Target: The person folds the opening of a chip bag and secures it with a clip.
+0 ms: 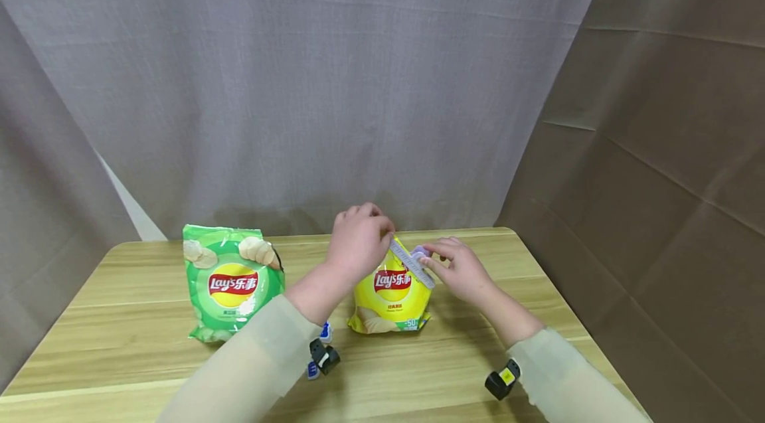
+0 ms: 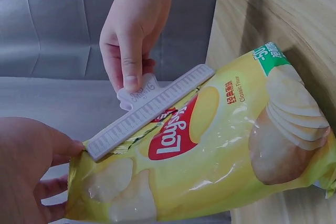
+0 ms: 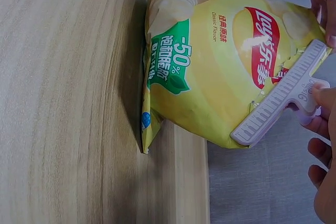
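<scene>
A yellow Lay's chip bag (image 1: 391,300) stands upright on the wooden table. Across its folded top corner lies a pale purple bag clip (image 1: 412,265), slanting down to the right. My right hand (image 1: 459,270) pinches the clip's handle between thumb and fingers. At the bag's upper left corner, my left hand (image 1: 360,240) pinches the edge beside the end of the clip. In the left wrist view the clip (image 2: 152,106) spans the bag (image 2: 231,145) above the red logo. From the right wrist, the thumb shows pressed on the clip handle (image 3: 307,92).
A green Lay's bag (image 1: 230,283) stands on the table (image 1: 119,343) at the left. Small blue and white items (image 1: 313,370) lie partly hidden by the left forearm. A grey curtain (image 1: 358,78) hangs behind, and a brown cloth wall (image 1: 657,177) rises at the right.
</scene>
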Demonstrator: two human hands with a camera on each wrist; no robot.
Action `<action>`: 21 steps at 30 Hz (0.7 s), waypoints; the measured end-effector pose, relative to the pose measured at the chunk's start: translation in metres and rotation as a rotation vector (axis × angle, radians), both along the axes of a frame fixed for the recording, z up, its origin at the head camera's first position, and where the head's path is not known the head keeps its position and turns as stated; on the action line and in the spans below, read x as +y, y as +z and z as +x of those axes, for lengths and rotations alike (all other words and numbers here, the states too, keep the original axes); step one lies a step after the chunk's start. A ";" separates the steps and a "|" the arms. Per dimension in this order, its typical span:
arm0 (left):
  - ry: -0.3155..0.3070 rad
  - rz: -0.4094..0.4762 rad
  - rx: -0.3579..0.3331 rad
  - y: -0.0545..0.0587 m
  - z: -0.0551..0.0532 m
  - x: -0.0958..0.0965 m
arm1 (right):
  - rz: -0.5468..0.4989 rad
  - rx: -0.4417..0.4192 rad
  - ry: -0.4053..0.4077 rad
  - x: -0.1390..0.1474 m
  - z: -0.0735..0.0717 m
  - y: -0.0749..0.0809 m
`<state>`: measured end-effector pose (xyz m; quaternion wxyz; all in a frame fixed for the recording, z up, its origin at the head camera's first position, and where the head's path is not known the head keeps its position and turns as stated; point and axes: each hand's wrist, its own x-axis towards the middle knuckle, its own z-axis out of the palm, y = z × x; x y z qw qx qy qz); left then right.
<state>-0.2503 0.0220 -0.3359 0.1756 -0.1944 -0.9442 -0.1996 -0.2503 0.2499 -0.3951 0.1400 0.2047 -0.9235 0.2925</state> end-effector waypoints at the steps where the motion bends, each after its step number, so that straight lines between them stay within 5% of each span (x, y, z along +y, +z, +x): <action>1: 0.001 0.005 0.000 0.000 0.000 0.000 | 0.000 -0.002 -0.002 0.000 0.000 0.000; 21: 0.021 0.003 0.017 0.002 -0.002 -0.003 | 0.012 0.033 0.009 -0.005 0.000 0.002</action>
